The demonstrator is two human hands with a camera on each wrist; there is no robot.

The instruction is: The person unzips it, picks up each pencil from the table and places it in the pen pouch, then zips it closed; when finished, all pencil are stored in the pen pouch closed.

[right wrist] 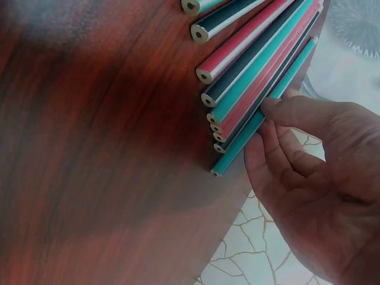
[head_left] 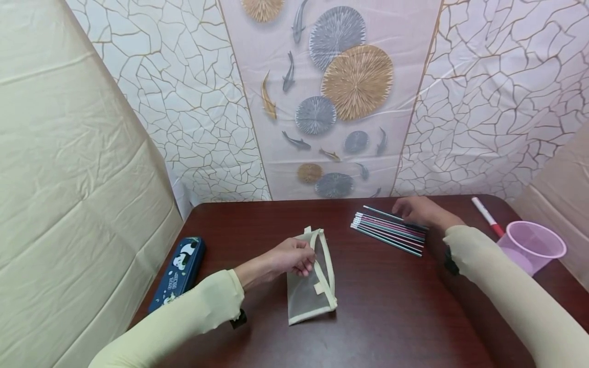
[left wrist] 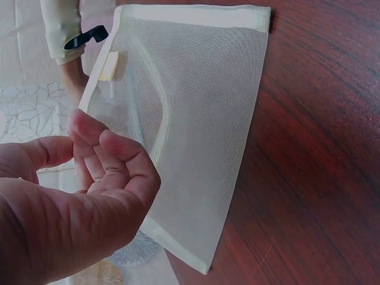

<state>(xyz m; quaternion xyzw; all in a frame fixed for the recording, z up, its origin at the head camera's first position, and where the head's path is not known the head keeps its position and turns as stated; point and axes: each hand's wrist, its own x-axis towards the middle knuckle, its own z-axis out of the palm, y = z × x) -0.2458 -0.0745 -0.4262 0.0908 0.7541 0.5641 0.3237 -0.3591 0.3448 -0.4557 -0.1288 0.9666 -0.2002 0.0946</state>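
A pale mesh pouch [head_left: 303,299] with cream edging stands partly raised on the table, its zipped side parted. My left hand [head_left: 294,257] pinches the pouch's edge between thumb and curled fingers; in the left wrist view the hand [left wrist: 89,202] is at the rim of the mesh [left wrist: 202,119]. Several pencils [head_left: 388,232] in teal, black and pink lie side by side to the right. My right hand [head_left: 421,212] is at their far side. In the right wrist view, the thumb and fingers of that hand [right wrist: 320,160] pinch the outermost teal pencil [right wrist: 240,142].
At the left edge of the table lies a dark blue case [head_left: 177,273] with panda pictures. On the right are a pink translucent cup [head_left: 534,248] and a white and red marker [head_left: 488,215]. Patterned cloth [head_left: 317,148] hangs behind the table.
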